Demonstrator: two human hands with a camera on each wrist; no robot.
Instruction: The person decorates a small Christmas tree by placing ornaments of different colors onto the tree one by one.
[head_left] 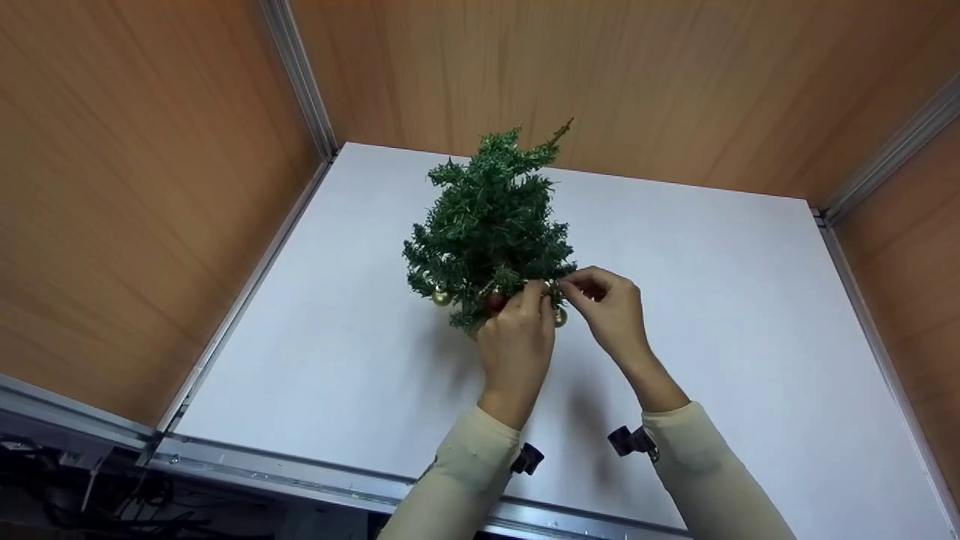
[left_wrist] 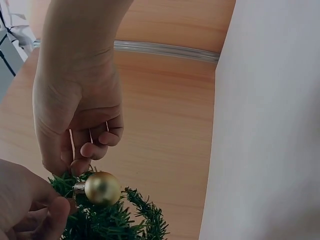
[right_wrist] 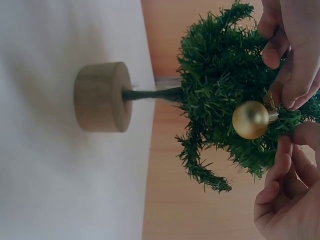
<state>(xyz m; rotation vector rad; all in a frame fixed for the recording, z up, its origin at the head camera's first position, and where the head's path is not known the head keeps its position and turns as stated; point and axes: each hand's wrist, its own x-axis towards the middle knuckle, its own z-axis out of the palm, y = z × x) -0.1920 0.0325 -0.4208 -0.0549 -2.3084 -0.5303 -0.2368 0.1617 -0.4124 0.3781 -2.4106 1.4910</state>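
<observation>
A small artificial Christmas tree [head_left: 491, 217] stands upright on a round wooden base [right_wrist: 102, 97]. A gold Christmas ball [right_wrist: 250, 120] lies against a lower branch on its near right side, its metal cap toward both hands. My left hand [head_left: 517, 341] pinches the gold hanging loop [right_wrist: 272, 99] right by that cap. Close across from it, my right hand [head_left: 611, 311] pinches the green branch tip [left_wrist: 62, 182] between thumb and forefinger, the other fingers loosely bent. Another gold ball [head_left: 441, 298] hangs low at the left, and a red ball [head_left: 495, 301] shows beside my left hand.
The tree stands on a white tabletop [head_left: 315, 352] framed by metal rails. Wood-grain panels [head_left: 637, 82] rise at the back and both sides. Dark cables [head_left: 142, 495] lie below the table's front left edge.
</observation>
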